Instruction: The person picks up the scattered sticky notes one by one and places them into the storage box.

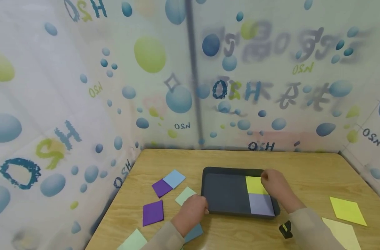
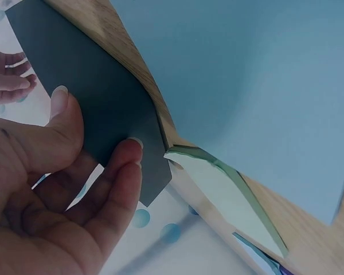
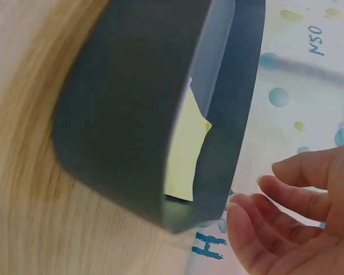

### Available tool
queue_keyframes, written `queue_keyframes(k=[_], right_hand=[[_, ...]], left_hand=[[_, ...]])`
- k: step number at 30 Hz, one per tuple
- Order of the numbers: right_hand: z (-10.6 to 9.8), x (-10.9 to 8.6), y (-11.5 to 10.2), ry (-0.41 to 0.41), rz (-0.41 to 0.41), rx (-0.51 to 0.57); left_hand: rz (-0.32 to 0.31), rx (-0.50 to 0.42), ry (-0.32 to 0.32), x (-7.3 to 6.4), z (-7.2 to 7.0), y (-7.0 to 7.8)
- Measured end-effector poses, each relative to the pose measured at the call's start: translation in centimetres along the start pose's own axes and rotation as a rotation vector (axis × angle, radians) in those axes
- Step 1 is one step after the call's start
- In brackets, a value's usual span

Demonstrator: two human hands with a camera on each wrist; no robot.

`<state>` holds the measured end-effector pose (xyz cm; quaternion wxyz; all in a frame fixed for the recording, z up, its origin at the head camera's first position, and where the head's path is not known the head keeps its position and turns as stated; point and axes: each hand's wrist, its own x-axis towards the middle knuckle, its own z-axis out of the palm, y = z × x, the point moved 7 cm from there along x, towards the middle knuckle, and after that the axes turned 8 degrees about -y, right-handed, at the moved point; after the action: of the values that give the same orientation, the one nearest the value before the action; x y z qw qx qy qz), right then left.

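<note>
A dark grey rectangular tray lies on the wooden table. A yellow paper square and a lilac one line its right end. My left hand is at the tray's near left corner. In the left wrist view, its thumb and loosely bent fingers stand apart, overlapping the tray wall. My right hand is by the far right corner. Its fingers are relaxed and hold nothing in the right wrist view. A mint square and a blue square lie close to my left hand.
Purple squares, a light blue square and another mint square lie on the left. On the right are a yellow square, a pale yellow one and a small black object. Printed sheets surround the table.
</note>
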<state>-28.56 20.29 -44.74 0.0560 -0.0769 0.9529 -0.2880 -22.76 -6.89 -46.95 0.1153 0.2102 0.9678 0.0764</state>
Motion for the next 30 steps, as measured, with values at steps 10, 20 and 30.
queue_keyframes(k=[10,20,30], right_hand=[[-0.5,-2.4,0.0,0.067,-0.031,-0.017],[-0.5,-3.9,0.0,0.12,-0.053,-0.057],[-1.2,-5.1,1.9,0.12,-0.024,-0.056]], left_hand=[[0.02,0.009,0.031,-0.1,-0.3,-0.1],[0.027,0.004,0.048,-0.1,-0.1,-0.3],[0.039,-0.011,0.043,-0.3,-0.3,0.2]])
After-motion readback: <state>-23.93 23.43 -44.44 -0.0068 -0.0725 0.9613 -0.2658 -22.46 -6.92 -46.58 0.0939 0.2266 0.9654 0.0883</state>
